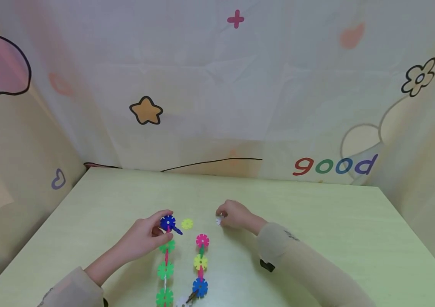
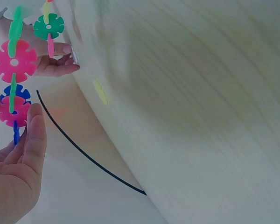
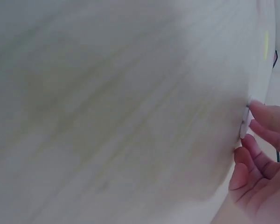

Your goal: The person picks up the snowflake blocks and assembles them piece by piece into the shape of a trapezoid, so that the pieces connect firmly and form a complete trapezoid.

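Observation:
My left hand [image 1: 140, 238] grips the far end of a chain of notched plastic snowflake discs, at a dark blue disc [image 1: 168, 222] with a second blue one slotted in edge-on. Green discs [image 1: 165, 270] follow below it, joined by edge-on pieces. In the left wrist view, the fingers are around a pink disc [image 2: 14, 114] and a blue disc. My right hand [image 1: 236, 214] pinches a white disc [image 1: 218, 220] at the tabletop; the right wrist view shows this white disc [image 3: 245, 122] edge-on between thumb and fingers.
Between the hands a loose yellow disc [image 1: 187, 224] lies flat on the pale table [image 1: 317, 238]. The chain's other strand, with a pink disc [image 1: 202, 240] at its tip, runs toward the near edge. A printed cloth [image 1: 202, 85] stands behind and beside the table.

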Demonstrator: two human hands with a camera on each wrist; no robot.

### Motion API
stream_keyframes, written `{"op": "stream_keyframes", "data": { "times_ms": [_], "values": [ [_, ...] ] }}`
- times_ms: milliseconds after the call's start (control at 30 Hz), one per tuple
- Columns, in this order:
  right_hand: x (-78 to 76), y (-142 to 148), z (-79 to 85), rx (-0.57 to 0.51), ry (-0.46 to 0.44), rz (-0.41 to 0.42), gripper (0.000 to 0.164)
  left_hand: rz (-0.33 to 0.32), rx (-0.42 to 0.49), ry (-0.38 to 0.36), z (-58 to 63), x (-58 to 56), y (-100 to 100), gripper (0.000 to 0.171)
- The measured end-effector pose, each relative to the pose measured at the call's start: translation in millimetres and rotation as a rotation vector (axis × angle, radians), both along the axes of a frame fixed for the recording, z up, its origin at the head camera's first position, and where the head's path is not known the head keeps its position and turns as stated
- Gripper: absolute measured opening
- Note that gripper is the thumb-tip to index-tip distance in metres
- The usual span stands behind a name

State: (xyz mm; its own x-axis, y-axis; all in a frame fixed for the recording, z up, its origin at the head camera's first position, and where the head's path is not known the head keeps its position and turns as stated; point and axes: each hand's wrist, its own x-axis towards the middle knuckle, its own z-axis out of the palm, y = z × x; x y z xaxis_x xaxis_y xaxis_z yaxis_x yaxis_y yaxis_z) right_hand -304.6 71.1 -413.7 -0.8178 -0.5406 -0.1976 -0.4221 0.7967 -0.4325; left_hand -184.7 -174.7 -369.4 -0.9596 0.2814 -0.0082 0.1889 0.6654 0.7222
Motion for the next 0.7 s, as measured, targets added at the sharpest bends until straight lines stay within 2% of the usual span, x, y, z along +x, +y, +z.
{"op": "stream_keyframes", "data": {
  "times_ms": [200, 333, 533, 700],
  "values": [
    [5.4, 14, 0.9, -0.014, -0.031, -0.061, 0.016, 0.012, 0.006, -0.008, 0.4, -0.2, 1, 0.053],
    [10.1, 25, 0.9, -0.057, -0.053, -0.105, 0.02, 0.025, 0.021, -0.003, -0.7, -0.3, 2, 0.056],
    [19.3, 39, 4.6, -0.24, -0.149, -0.171, 0.014, 0.079, 0.055, 0.003, -2.3, -2.4, 6, 0.059],
    [28.7, 43, 18.2, -0.433, -0.213, -0.184, 0.011, 0.115, 0.067, 0.013, -1.8, -5.0, 14, 0.059]
  ]
}}
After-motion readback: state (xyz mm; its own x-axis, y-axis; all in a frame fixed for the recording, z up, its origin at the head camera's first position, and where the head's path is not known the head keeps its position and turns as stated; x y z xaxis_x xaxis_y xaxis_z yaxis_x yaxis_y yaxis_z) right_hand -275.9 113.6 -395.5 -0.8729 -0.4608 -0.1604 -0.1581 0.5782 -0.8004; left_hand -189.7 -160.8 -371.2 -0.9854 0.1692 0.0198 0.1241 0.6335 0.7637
